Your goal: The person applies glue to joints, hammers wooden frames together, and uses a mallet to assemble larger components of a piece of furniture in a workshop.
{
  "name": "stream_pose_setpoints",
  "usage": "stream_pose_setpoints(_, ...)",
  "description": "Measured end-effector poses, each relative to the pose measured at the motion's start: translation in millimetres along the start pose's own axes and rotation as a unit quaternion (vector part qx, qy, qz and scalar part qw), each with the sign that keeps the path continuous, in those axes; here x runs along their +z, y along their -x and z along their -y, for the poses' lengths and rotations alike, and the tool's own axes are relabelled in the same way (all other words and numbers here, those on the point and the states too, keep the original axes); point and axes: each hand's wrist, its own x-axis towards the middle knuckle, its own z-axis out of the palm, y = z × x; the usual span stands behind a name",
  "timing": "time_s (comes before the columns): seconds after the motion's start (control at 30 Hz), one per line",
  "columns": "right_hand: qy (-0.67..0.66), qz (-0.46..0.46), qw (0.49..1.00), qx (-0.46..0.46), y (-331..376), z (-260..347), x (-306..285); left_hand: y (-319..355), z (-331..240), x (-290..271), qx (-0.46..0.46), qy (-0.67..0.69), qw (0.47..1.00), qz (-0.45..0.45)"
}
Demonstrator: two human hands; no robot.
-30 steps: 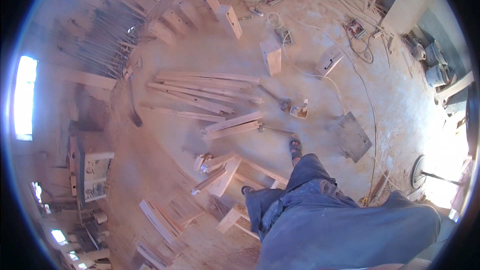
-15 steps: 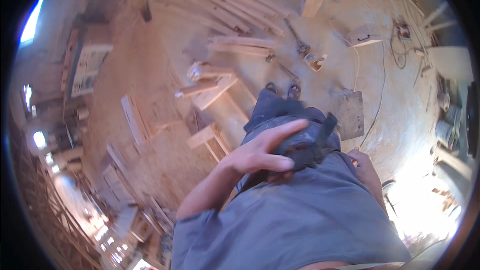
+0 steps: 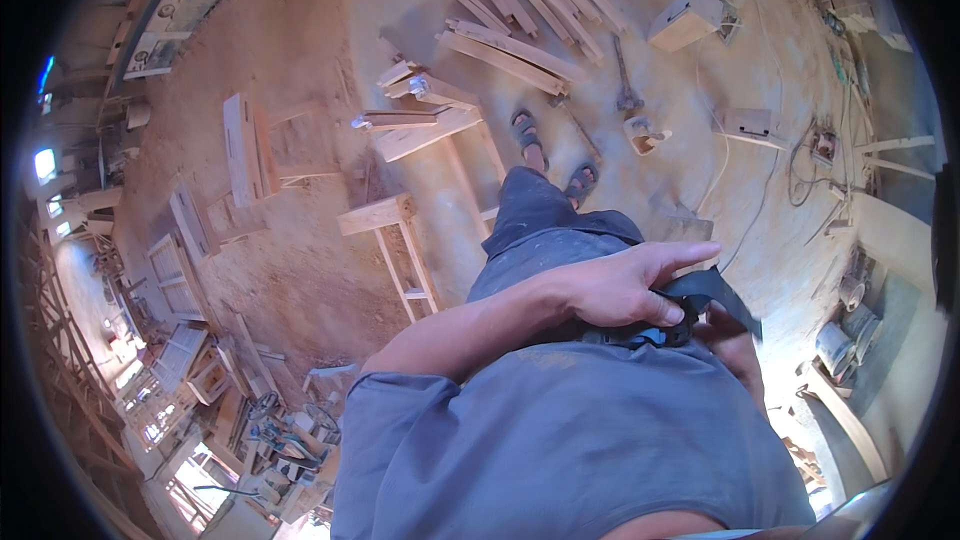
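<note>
Black strap (image 3: 722, 290) here, in front of the grey shirt (image 3: 570, 430), just right of the left hand (image 3: 625, 285), its long axis slanting down and to the right! The left thumb lies at its near end, forefinger stretched out straight, other fingers hidden, grip impossible to tell; the right hand (image 3: 735, 345) sits just below, half covered, its hold unclear too, both hands equally near.

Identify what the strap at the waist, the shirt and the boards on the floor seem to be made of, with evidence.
Strap: probably woven webbing, dark, fairly matte; it curves as a flat, flexible band, though leather is possible.
Shirt: cloth, dull blue-grey; it drapes in soft folds.
Boards: most likely bare wood, apparently unvarnished; they look pale brown, straight-cut and without gloss.
</note>
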Motion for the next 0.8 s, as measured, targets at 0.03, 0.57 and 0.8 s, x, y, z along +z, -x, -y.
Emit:
stream_pose_setpoints(0.03, 0.083, 0.049, 0.995, 0.015, -3.5, 8.1, -13.4, 2.2, -4.6, -3.0, 0.002, -0.011, 1.0, -0.008)
stream_pose_setpoints(0.57, 0.012, 0.22, 0.975, 0.033, -41.0, 116.2, 0.0, 121.2, -78.5, -122.9, 0.075, 0.084, 0.981, -0.158)
stream_pose_setpoints(0.8, 0.244, 0.376, 0.868, -0.213, -134.8, 247.3, 79.5, 209.7, -89.2, -120.1, 0.198, 0.234, 0.918, -0.251)
